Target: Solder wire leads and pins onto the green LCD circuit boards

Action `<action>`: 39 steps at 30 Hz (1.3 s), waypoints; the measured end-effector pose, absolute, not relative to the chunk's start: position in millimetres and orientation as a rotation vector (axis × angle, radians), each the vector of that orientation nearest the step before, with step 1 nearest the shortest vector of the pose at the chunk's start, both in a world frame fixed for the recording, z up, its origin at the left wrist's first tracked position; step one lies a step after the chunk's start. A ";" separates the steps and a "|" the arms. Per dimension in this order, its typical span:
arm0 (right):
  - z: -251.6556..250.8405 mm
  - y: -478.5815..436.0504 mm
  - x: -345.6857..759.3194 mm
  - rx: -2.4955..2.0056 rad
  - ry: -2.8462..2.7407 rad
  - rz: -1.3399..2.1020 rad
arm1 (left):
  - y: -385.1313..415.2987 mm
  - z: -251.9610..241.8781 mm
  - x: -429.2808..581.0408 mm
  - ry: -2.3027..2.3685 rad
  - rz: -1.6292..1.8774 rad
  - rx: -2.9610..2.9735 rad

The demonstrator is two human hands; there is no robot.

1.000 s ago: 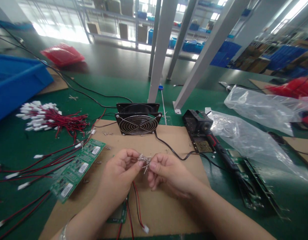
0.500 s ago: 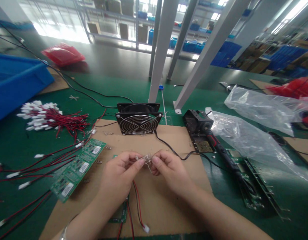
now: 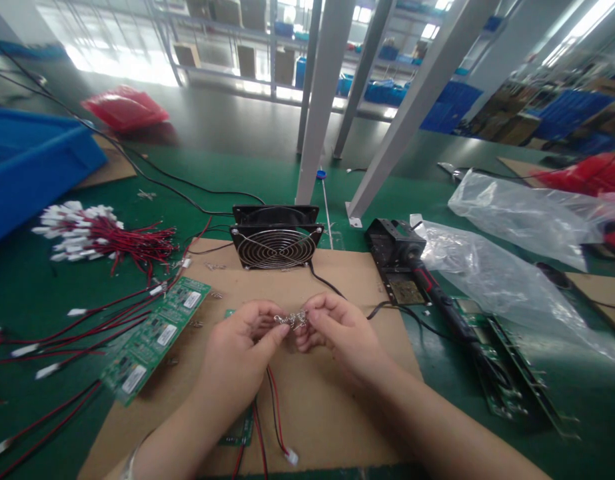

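A tangled clump of small metal springs (image 3: 293, 321) is held between my two hands above the cardboard. My left hand (image 3: 250, 340) pinches its left end between thumb and fingers. My right hand (image 3: 332, 327) has its thumb and fingertips closed on the right end. Under my left forearm lies a green circuit board (image 3: 240, 430), mostly covered, with red and black wires (image 3: 276, 417) running to a white plug. Left of my hands rests another long green board (image 3: 160, 337) with white labels. A few more springs (image 3: 196, 325) lie beside that board on the cardboard.
A black fan (image 3: 276, 240) stands at the cardboard's back edge. On the right, a soldering iron (image 3: 440, 303) sits in its stand (image 3: 394, 247), near more boards (image 3: 517, 367) and clear plastic bags (image 3: 507, 280). Bundled wires (image 3: 107, 233) and a blue bin (image 3: 32, 167) are at left.
My right hand's fingers have shifted on the clump, which now shows more plainly between my fingertips. My left hand keeps its pinch. The things around have stayed put.
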State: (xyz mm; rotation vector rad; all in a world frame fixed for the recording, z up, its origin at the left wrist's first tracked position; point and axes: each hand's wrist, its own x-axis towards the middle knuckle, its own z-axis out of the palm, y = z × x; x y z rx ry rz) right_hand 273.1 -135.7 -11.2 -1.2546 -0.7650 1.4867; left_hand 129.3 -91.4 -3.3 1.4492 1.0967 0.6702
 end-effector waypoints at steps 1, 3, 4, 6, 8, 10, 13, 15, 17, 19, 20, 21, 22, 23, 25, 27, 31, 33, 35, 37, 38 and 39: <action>-10.8 -135.8 273.0 -1.245 -0.767 1.498 | -92.0 -3.5 129.1 1.104 0.676 1.479; -10.3 -136.0 272.7 -1.240 -0.789 1.511 | -93.0 -2.4 128.8 1.107 0.670 1.562; -10.3 -135.9 272.6 -1.246 -0.804 1.508 | -93.2 -1.4 128.6 1.102 0.665 1.600; -10.7 -135.7 272.8 -1.263 -0.825 1.483 | -92.9 0.8 128.2 1.080 0.660 1.637; -11.1 -135.5 273.4 -1.277 -0.835 1.451 | -91.6 2.3 127.6 1.057 0.647 1.618; -11.2 -135.8 274.1 -1.288 -0.852 1.415 | -89.7 2.8 126.8 1.051 0.629 1.579; -11.3 -137.5 274.5 -1.317 -0.889 1.331 | -87.8 2.1 126.2 1.076 0.594 1.540; -11.6 -138.7 274.3 -1.337 -0.911 1.283 | -87.6 1.5 126.3 1.078 0.565 1.522; -11.7 -139.2 274.4 -1.330 -0.920 1.282 | -88.1 1.2 126.9 1.066 0.547 1.501; -11.3 -138.6 275.2 -1.295 -0.918 1.331 | -88.7 1.3 127.8 1.038 0.531 1.431; -10.9 -138.1 275.7 -1.276 -0.915 1.361 | -89.0 1.4 128.4 1.013 0.527 1.361; -10.4 -137.4 276.2 -1.262 -0.909 1.389 | -89.2 1.5 128.9 0.981 0.528 1.272; -9.9 -136.8 276.5 -1.253 -0.900 1.410 | -89.4 1.6 129.5 0.946 0.536 1.177; -9.3 -136.2 276.7 -1.250 -0.888 1.425 | -89.5 1.6 129.9 0.911 0.549 1.095; -8.2 -135.3 276.2 -1.249 -0.860 1.446 | -89.6 1.7 130.4 0.868 0.575 1.020; -7.3 -134.9 274.9 -1.244 -0.842 1.470 | -89.5 2.7 130.6 0.880 0.579 1.054; -7.0 -135.3 273.6 -1.234 -0.831 1.483 | -90.1 7.6 131.4 0.953 0.559 1.216; -7.5 -135.8 274.3 -1.233 -0.823 1.464 | -90.9 9.7 132.1 0.977 0.559 1.263; -8.2 -136.1 275.1 -1.227 -0.814 1.455 | -91.7 9.8 132.5 0.991 0.562 1.253; -8.7 -136.0 275.3 -1.206 -0.801 1.469 | -92.0 8.0 132.2 0.968 0.563 1.212; -9.1 -135.8 275.2 -1.192 -0.793 1.484 | -91.8 6.6 131.9 0.945 0.564 1.187; -9.4 -135.6 275.0 -1.178 -0.784 1.503 | -91.5 5.1 131.4 0.920 0.567 1.164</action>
